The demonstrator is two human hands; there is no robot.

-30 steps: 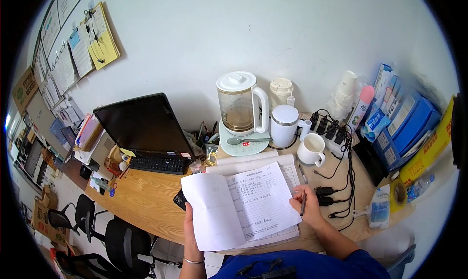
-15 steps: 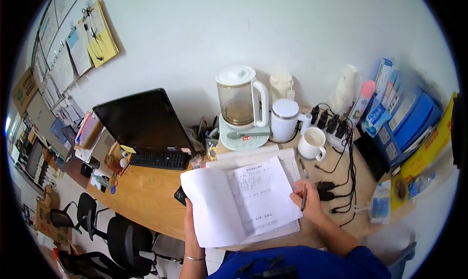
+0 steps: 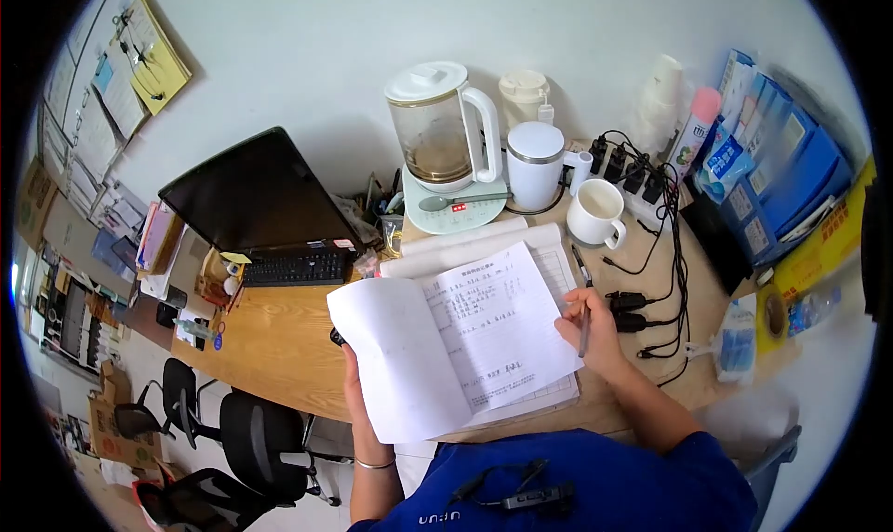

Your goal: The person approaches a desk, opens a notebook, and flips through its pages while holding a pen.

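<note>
An open booklet of printed paper [image 3: 507,327], with handwritten lines on its right page, lies tilted over other sheets on the desk. My left hand [image 3: 361,402] grips the booklet's left edge; its fingers are mostly hidden behind the blank page. A black phone-like object [image 3: 337,337] peeks out beside that edge. In my right hand [image 3: 600,335] a dark pen [image 3: 584,335] is held near the booklet's right edge, its tip pointing down. Another pen [image 3: 581,265] rests on the papers just above this hand.
Behind the papers stand a glass kettle [image 3: 433,141] on its base, a spoon [image 3: 451,202], a lidded white mug [image 3: 537,165] and a white cup [image 3: 595,213]. Black cables [image 3: 665,262] run down the right side. A monitor [image 3: 260,192] and keyboard [image 3: 296,268] stand left, blue folders [image 3: 800,179] right.
The camera view has tipped downward, so the desk things appear higher and more of the blue shirt shows. Both hands keep their hold on the booklet and the pen.
</note>
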